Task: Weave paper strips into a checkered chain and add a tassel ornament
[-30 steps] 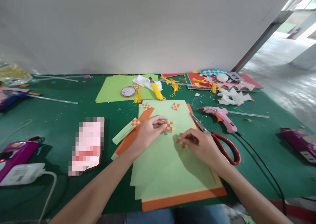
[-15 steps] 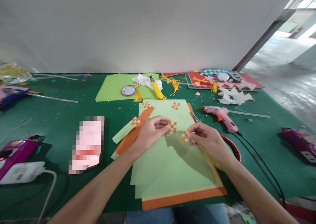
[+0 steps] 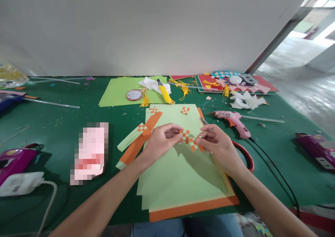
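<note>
My left hand (image 3: 164, 138) pinches a small woven paper piece (image 3: 185, 136) in an orange and pale green check. A second checkered woven piece (image 3: 193, 144) is gripped between the thumb and fingers of my right hand (image 3: 216, 141). The two pieces are side by side with their near edges meeting or overlapping; I cannot tell which. Both are held above a stack of pale green paper sheets (image 3: 183, 181), with an orange sheet (image 3: 193, 208) at the bottom. Two more woven pieces lie near the stack's top, one at the left corner (image 3: 153, 110) and one at the right (image 3: 185, 111).
Left of the stack are orange strips (image 3: 133, 150) and a partly woven green strip bundle (image 3: 131, 137). A pink glue gun (image 3: 232, 120) and red-handled scissors (image 3: 247, 157) lie right. A yellow cutter (image 3: 164, 91) lies behind; a blurred-out pink phone-shaped object (image 3: 90, 150) is left.
My hands have come closer together, bringing the two woven pieces from apart to edge against edge. The view has shifted slightly.
</note>
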{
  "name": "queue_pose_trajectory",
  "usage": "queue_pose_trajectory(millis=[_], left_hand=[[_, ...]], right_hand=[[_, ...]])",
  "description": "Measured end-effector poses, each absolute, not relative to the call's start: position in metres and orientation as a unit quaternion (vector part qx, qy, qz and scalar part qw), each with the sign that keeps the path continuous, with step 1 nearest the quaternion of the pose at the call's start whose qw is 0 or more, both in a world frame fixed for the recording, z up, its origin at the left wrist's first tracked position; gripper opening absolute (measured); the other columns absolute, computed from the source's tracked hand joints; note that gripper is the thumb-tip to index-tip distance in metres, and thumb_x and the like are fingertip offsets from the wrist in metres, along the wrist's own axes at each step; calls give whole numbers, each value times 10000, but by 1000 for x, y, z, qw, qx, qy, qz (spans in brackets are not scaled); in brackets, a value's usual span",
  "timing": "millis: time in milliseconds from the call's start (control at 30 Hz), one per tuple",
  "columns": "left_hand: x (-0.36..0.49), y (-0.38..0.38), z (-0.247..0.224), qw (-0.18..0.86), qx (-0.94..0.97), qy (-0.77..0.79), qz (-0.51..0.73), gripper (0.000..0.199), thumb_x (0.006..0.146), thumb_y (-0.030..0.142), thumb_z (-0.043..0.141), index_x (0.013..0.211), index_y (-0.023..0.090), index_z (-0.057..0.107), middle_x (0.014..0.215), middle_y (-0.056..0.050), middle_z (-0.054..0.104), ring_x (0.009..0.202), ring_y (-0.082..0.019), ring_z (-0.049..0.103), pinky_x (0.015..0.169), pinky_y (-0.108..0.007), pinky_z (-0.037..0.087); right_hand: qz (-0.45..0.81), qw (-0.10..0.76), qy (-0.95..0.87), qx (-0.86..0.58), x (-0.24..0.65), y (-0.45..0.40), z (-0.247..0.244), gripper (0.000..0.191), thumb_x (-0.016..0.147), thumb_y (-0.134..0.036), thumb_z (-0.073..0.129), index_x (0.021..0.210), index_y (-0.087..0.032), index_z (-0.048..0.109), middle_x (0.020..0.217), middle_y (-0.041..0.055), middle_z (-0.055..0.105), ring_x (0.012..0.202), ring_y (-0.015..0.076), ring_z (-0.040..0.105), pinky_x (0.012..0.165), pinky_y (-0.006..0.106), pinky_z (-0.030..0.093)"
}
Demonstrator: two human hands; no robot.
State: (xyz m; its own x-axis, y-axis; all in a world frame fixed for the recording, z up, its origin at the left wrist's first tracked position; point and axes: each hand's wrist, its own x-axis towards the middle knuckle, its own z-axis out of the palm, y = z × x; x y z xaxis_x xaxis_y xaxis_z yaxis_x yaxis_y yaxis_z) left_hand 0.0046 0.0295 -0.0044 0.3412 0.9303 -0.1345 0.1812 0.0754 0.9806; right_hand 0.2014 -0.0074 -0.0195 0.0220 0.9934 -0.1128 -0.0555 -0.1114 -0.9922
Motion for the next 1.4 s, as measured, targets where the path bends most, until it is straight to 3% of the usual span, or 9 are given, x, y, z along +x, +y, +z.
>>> queue_pose_trajectory(millis=[333, 1000, 1167, 1267, 1400], left_hand=[[5, 29, -8, 576, 586, 454, 344, 208, 799, 279, 686, 971, 163, 681, 932, -50, 713, 840, -175, 701, 787, -274, 553], [7, 27, -12, 587, 577, 446, 352, 219, 797, 284, 697, 988, 178, 683, 944, -47, 707, 845, -169, 687, 791, -289, 543], [8, 28, -10, 596, 562, 451, 355, 214, 788, 279, 701, 971, 169, 680, 916, -45, 705, 817, -163, 682, 747, -274, 552], [8, 27, -7, 591, 563, 456, 354, 208, 787, 274, 702, 968, 172, 680, 906, -39, 703, 796, -154, 677, 727, -257, 550], [7, 25, -4, 602, 557, 448, 357, 189, 799, 292, 700, 955, 189, 669, 919, -22, 693, 775, -141, 686, 717, -241, 546]], right_hand=[[525, 495, -438, -536, 199, -7, -18, 395, 657, -334, 826, 804, -206, 483, 678, -48, 590, 529, 84, 526, 427, 191, 317], [488, 485, -453, -567, 196, -7, -18, 391, 627, -336, 834, 807, -205, 512, 650, -59, 555, 506, 76, 495, 394, 175, 354], [453, 469, -493, -575, 198, -6, -16, 360, 651, -337, 810, 873, -194, 566, 741, -23, 577, 672, 113, 546, 546, 209, 448], [466, 427, -508, -585, 198, -5, -13, 373, 722, -391, 747, 992, -172, 611, 809, 13, 600, 678, 117, 533, 522, 221, 398], [522, 372, -494, -588, 197, -7, -7, 359, 771, -466, 686, 950, -159, 635, 638, -37, 515, 507, 71, 382, 459, 227, 279]])
